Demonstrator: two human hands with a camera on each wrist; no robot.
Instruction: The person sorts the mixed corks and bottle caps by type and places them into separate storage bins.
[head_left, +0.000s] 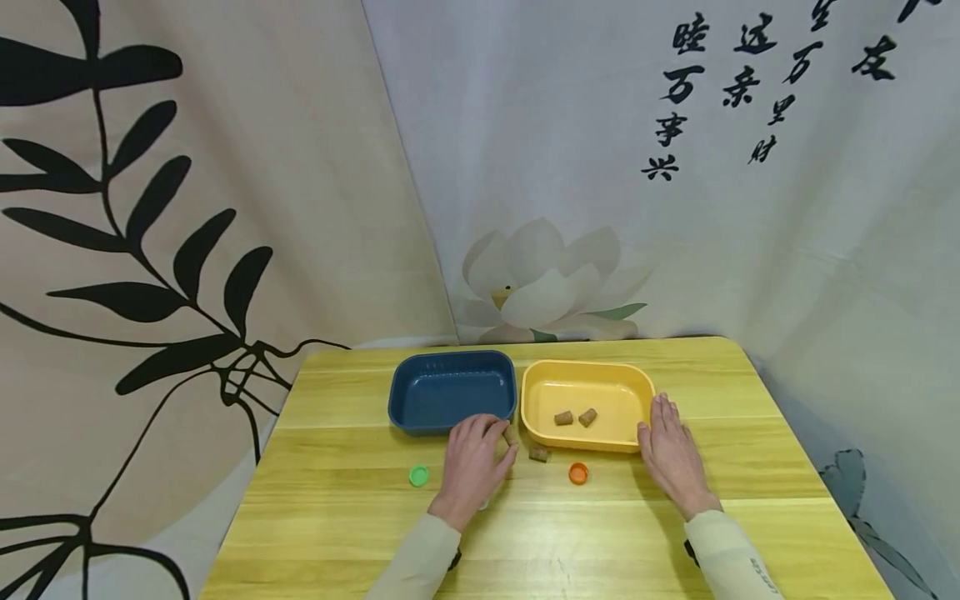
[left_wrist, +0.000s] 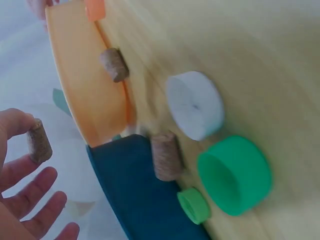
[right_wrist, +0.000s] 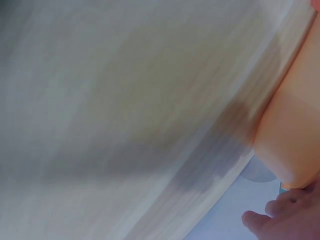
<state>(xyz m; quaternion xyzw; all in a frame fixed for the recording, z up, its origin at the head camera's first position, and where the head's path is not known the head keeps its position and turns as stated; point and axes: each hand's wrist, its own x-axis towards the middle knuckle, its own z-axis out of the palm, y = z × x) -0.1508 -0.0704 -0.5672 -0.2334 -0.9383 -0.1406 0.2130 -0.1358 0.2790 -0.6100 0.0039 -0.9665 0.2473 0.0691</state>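
Note:
My left hand (head_left: 474, 467) pinches a small brown cork (left_wrist: 39, 142) between thumb and index finger, the other fingers spread. In the head view it is just in front of the gap between the blue tray (head_left: 401, 400) and the yellow tray (head_left: 536, 392). Two corks (head_left: 563, 418) lie inside the yellow tray, and another cork (head_left: 538, 454) lies on the table before it. The left wrist view also shows a cork (left_wrist: 166, 156) by the blue tray. My right hand (head_left: 675, 457) rests with extended fingers against the yellow tray's right side.
On the wooden table (head_left: 600, 542) stand a light green cap (head_left: 418, 476) and an orange cap (head_left: 578, 473). The left wrist view adds a white cap (left_wrist: 195, 106) and a larger green cap (left_wrist: 245, 175), mostly hidden by the left arm from the head. A printed curtain (head_left: 337, 167) hangs behind.

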